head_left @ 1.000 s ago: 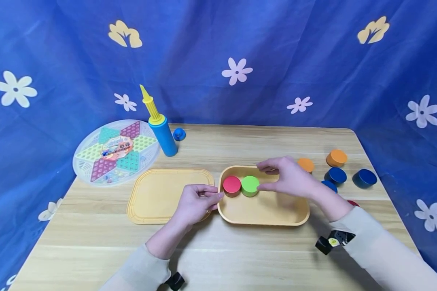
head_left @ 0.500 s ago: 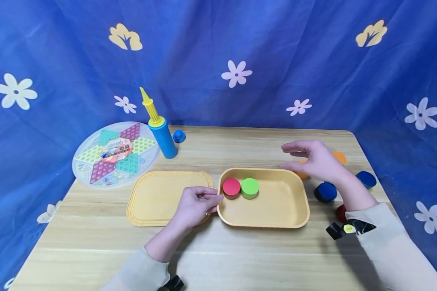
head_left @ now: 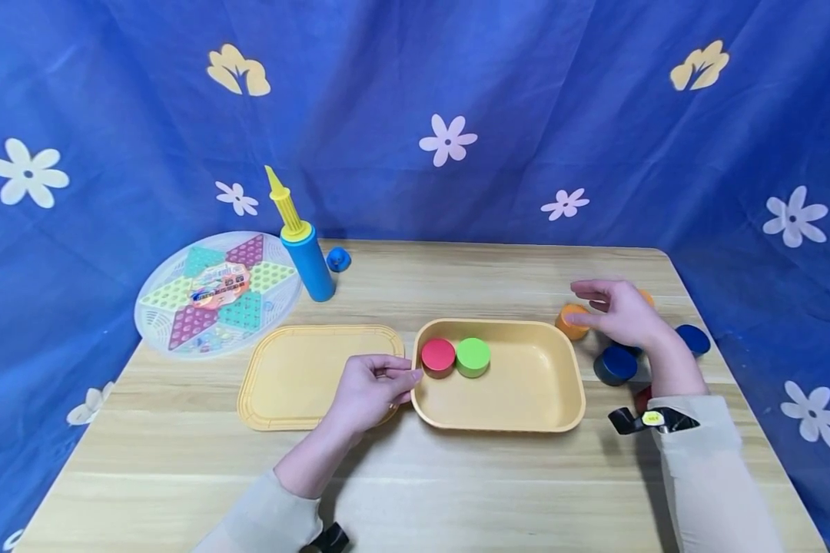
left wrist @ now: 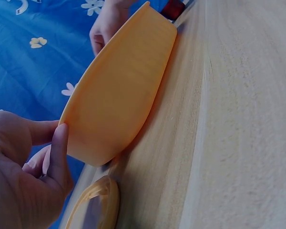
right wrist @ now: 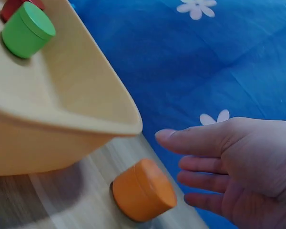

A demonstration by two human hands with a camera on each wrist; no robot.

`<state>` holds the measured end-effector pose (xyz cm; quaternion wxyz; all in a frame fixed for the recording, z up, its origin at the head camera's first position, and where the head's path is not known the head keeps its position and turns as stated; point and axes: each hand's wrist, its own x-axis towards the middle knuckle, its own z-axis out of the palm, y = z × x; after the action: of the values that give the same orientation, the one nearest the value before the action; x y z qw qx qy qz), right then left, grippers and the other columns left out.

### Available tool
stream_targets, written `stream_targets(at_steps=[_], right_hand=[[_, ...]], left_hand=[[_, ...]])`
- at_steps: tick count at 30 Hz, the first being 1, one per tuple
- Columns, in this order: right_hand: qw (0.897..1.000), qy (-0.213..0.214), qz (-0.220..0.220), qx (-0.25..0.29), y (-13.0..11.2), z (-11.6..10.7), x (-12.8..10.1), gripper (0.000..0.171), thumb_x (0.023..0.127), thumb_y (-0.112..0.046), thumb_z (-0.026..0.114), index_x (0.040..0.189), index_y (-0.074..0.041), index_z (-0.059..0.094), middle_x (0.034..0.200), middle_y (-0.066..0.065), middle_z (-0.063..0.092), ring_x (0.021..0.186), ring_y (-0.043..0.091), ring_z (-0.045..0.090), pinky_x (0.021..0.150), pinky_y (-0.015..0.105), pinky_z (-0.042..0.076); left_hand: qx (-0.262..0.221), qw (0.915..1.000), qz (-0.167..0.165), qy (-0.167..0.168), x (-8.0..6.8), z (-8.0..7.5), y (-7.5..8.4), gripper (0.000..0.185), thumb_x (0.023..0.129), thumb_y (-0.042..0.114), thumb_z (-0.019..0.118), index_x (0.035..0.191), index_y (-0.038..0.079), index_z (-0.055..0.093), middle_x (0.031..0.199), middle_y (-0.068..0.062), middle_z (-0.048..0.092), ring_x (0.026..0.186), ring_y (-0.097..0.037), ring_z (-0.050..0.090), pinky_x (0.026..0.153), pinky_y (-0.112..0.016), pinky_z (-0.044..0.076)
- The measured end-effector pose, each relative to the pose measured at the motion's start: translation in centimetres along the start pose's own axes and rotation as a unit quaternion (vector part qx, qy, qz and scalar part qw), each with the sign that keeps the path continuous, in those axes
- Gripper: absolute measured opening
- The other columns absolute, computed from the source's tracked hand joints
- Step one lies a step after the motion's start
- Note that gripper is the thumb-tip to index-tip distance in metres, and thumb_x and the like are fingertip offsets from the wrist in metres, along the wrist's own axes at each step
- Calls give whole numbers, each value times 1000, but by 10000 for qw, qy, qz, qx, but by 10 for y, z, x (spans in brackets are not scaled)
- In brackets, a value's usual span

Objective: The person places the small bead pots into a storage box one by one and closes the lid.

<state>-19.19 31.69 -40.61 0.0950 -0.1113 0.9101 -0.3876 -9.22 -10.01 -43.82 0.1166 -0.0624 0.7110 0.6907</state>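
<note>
My left hand (head_left: 370, 388) pinches the left rim of a beige rectangular box (head_left: 519, 392), thumb inside and fingers outside. In the left wrist view the fingertips of my left hand (left wrist: 33, 176) meet at that rim. Inside the box a red round tin (head_left: 439, 358) and a green round tin (head_left: 473, 356) stand side by side at the left. My right hand (head_left: 625, 315) reaches with fingers extended over an orange round tin (head_left: 567, 326) just beyond the box's right end. In the right wrist view that orange tin (right wrist: 143, 191) stands below the fingers, apart from them.
A beige lid (head_left: 304, 376) lies left of the box. Dark blue tins (head_left: 615, 365), a second orange tin (head_left: 646, 298) and a red tin (head_left: 642, 398) stand around my right hand. A blue-yellow hand pump (head_left: 310, 261), small blue object (head_left: 339, 259) and Chinese checkers board (head_left: 200, 284) sit back left.
My right hand has left the green tin in the box, moved right, and come down beside the orange tin. My left hand has stayed at the rim.
</note>
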Motion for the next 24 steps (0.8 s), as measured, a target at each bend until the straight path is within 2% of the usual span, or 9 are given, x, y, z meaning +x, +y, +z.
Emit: stream_targets(at_steps=[5,11,20,24], right_hand=[[9996,-204,201,-13,11,4,-1,72,93,-20,85,149,9,51,151,29,53,139,48,51,114,60,44],[9990,-323,106,-304,18,11,1,74,88,-12,88,148,12,51,147,32,55,133,49,54,113,63,45],[9976,-220,188,-626,24,18,2,70,88,-4,85,148,9,53,143,32,58,129,51,56,110,65,46],[9981,-34,258,-552,20,16,0,70,90,-9,86,149,9,51,143,31,58,126,49,58,108,63,50]], left_hand=[[-40,10000,-20,-8,1,0,-1,20,90,-3,83,107,-9,76,94,-23,76,70,-15,71,65,-28,65],[-90,9999,-49,7,1,0,-1,21,89,-3,83,108,-10,76,95,-24,75,69,-14,70,64,-26,65],[-62,10000,-73,-10,1,-1,1,20,88,2,86,104,-7,77,92,-21,75,70,-17,72,67,-32,66],[-36,10000,-60,19,0,0,1,22,89,2,86,106,-7,76,91,-21,75,69,-17,71,64,-31,66]])
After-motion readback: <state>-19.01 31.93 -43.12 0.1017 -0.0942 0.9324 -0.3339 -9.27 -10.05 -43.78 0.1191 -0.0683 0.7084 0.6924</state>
